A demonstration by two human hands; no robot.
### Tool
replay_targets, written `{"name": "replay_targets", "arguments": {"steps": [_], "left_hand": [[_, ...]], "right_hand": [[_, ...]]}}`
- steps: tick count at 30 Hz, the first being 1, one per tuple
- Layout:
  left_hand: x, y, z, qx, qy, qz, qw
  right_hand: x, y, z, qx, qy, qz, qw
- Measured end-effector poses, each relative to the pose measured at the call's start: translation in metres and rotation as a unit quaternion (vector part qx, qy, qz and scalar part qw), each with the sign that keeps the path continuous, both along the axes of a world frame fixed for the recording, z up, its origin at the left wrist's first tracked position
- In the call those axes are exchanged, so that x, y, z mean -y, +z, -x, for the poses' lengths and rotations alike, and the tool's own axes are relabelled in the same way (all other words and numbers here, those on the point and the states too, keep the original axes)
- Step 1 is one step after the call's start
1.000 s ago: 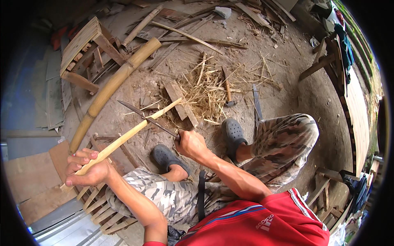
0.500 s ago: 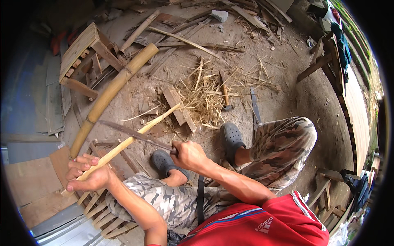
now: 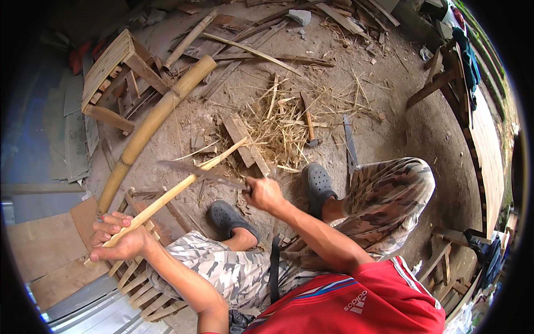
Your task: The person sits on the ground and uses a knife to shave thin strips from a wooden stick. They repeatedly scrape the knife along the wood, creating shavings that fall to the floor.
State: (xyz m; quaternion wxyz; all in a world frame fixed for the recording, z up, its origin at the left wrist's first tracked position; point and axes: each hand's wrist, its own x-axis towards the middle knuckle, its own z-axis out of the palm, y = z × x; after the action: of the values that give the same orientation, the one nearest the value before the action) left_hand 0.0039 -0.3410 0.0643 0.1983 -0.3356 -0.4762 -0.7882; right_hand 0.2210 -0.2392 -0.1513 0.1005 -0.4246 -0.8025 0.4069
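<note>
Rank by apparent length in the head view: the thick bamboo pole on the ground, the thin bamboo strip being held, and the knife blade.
1. Thick bamboo pole, clearly longest.
2. Thin bamboo strip, held by the left hand.
3. Knife blade, in the right hand, shortest.
The strip lies nearer the camera, yet looks shorter than the pole.

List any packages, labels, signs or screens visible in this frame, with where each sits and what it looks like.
No packages, signs or screens show.
Logo on the red shirt: small white printed mark on the person's chest, at the lower edge of the picture.
Elsewhere only unmarked things: the bamboo strip in the left hand, the blade in the right hand, wood scraps on the dirt ground.
</note>
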Motion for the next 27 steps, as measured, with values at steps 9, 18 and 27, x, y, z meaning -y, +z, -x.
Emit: {"name": "replay_targets", "arguments": {"steps": [9, 18, 27], "left_hand": [[-0.013, 0.005, -0.003, 0.015, 0.079, 0.003, 0.997], [-0.020, 0.016, -0.011, 0.067, 0.176, 0.025, 0.982], [-0.024, 0.013, -0.002, 0.080, 0.164, 0.024, 0.983]], "right_hand": [[-0.061, -0.107, -0.029, 0.154, -0.054, 0.083, 0.983], [-0.046, -0.116, -0.023, 0.094, -0.051, 0.025, 0.994], [-0.062, -0.144, -0.042, 0.149, -0.098, 0.081, 0.981]]}}
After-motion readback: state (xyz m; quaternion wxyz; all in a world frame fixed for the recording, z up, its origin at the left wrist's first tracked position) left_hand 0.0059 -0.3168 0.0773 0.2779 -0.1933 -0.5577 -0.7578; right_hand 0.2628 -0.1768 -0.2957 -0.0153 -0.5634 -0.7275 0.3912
